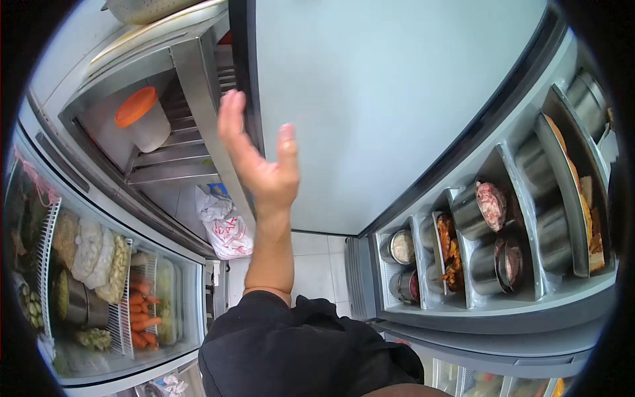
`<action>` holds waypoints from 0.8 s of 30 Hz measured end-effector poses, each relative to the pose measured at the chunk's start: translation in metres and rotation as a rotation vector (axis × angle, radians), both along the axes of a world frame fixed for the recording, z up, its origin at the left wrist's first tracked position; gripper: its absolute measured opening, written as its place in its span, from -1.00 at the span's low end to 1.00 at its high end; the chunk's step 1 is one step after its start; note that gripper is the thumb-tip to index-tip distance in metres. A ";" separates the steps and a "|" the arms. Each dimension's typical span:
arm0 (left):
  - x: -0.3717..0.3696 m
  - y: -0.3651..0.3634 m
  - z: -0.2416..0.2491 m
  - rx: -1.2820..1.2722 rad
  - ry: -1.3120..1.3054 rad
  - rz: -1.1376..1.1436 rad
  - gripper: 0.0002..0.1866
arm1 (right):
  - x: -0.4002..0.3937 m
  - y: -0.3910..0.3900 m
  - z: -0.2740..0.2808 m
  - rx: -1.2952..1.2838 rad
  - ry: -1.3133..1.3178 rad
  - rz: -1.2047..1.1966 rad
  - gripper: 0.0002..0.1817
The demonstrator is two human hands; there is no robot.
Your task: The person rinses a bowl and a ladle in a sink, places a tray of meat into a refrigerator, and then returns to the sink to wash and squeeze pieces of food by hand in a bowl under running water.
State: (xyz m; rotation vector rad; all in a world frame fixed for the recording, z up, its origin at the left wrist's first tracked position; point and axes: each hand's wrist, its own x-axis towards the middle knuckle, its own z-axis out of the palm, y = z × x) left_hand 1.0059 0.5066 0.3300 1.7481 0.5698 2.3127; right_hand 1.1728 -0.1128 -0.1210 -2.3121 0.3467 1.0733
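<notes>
My left hand (264, 162) reaches forward with the thumb held apart from the fingers and nothing in it. The fingers are slightly blurred and overlap the dark edge of a large pale grey door panel (397, 99) in this view. That panel stands open beside a refrigerator on the right. Inside, a steel tub holds pale pink meat (491, 205), and a narrow tray holds browned pieces of food (450, 248). My right hand is out of view.
On the left is a glass-fronted fridge with carrots (142, 317) and bagged food (92, 251). An orange-lidded tub (145, 119) sits on a slatted steel rack (178, 175). Below it lies a white plastic bag (225, 228) with red print. White floor tiles (314, 268) show below the door.
</notes>
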 end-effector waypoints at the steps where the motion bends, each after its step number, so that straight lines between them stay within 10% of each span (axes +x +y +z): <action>1: -0.008 -0.001 0.002 0.035 -0.103 -0.030 -0.33 | 0.000 0.001 -0.002 0.004 0.003 -0.005 -0.55; 9: -0.062 0.033 0.022 -0.059 -0.340 -0.388 -0.43 | -0.012 -0.035 -0.038 0.045 0.073 -0.101 -0.51; 16: 0.011 0.070 0.016 -0.220 0.024 -0.815 -0.29 | -0.059 -0.090 -0.193 0.043 -0.102 0.240 -0.47; 24: 0.100 0.045 0.007 -0.111 0.092 -0.907 -0.32 | -0.091 -0.012 -0.148 0.156 -0.116 -0.383 -0.46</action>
